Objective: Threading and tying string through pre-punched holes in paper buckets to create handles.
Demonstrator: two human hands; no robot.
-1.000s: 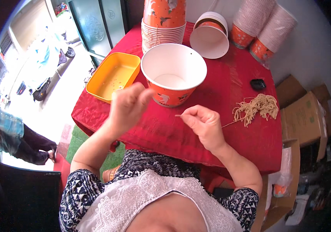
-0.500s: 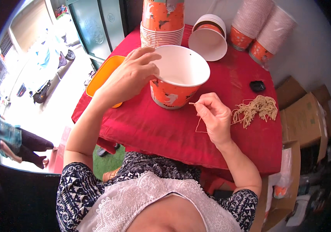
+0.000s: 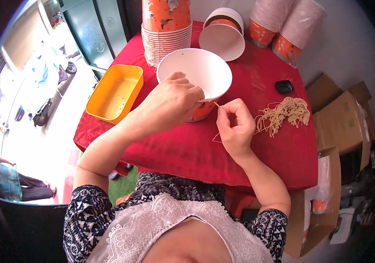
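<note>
We had the orange, white-lined bucket [image 3: 207, 72] near the middle of the red cloth [image 3: 165, 151], its rim hole [image 3: 182, 54] seemingly turned leftward since a moment earlier. Our left hand [image 3: 176, 103] had curled at the near rim; whether it gripped, we couldn't tell. Our right hand [image 3: 236, 127] pinched the cord [image 3: 217, 104], its tip now close to the bucket: lining up, we judged. Rightward lay the tangled pile [image 3: 287, 112].

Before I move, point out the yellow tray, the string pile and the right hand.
Yellow tray [image 3: 114, 93]: head view, bare inner floor.
String pile [image 3: 292, 112]: head view, middle of the tangle.
Right hand [image 3: 241, 131]: head view, middle of the hand.
</note>
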